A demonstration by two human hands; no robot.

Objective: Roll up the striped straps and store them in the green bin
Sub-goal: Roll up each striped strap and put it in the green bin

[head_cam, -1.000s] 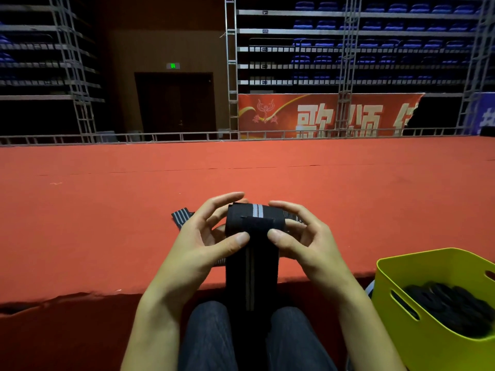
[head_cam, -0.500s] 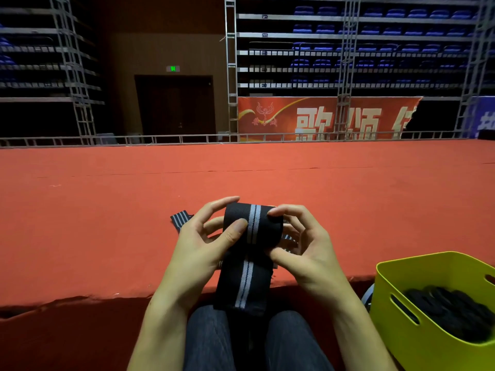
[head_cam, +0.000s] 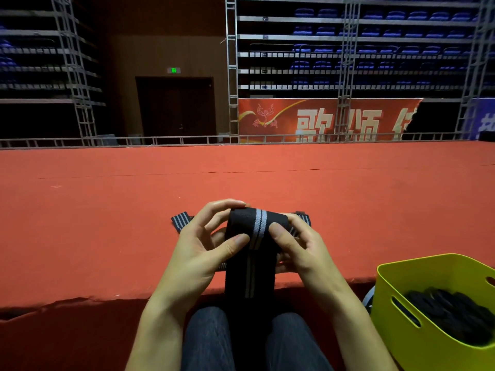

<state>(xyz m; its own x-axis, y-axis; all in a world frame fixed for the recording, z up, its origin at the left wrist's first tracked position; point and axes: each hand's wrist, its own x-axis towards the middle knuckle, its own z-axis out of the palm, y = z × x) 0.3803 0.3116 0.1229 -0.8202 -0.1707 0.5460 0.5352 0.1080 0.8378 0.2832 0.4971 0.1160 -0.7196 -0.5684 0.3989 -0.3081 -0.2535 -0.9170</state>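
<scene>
Red carpet [head_cam: 107, 223] covers a raised stage across the middle of the frame, with dark blue seats [head_cam: 375, 30] and a red banner [head_cam: 321, 119] behind it at upper right. At centre, the left hand [head_cam: 198, 253] and right hand [head_cam: 302, 250] together grip a roll of black strap [head_cam: 254, 231] with pale stripes, thumbs pressed on its near face and fingers curled over the top. Its loose tail hangs down between the person's knees. More striped strap [head_cam: 182, 219] lies on the carpet just behind the hands. A green bin [head_cam: 417, 341] at lower right holds dark rolls [head_cam: 452, 314].
</scene>
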